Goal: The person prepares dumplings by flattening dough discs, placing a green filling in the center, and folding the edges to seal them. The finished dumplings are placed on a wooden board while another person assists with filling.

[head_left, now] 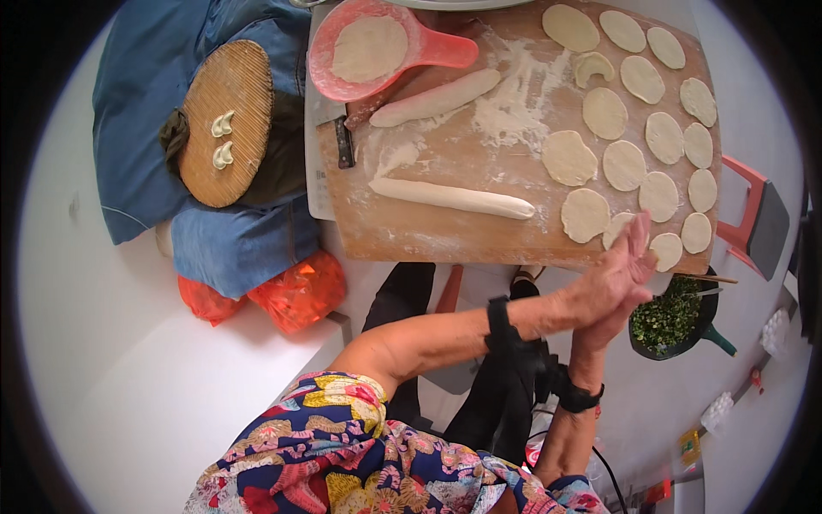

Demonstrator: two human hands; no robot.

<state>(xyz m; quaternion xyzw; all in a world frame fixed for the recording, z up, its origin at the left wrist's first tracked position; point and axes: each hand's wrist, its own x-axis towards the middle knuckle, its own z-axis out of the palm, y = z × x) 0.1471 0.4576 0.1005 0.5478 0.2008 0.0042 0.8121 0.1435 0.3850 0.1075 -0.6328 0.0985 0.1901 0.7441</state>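
My left hand (597,279) and my right hand (610,318) meet over the front right edge of the wooden board (437,244). Their palms face each other, fingers mostly stretched out. Whether anything lies between them is hidden. A flat dough round (618,230) is partly covered by the left fingertips in this view. Close by lie a small dough round (666,252) and a larger one (585,215). Several more rounds spread over the board's right side, with one curved, folded piece (592,68) among them. A smooth dough roll (453,198) rests left of the hands.
A floured rolling pin-shaped roll (437,97), a knife (345,142) and a pink flour scoop (369,48) occupy the board's left. Further left, a round woven tray (225,173) bears small dumplings. A pan of chopped greens (668,315) stands right, below a red-and-grey stool (758,218).
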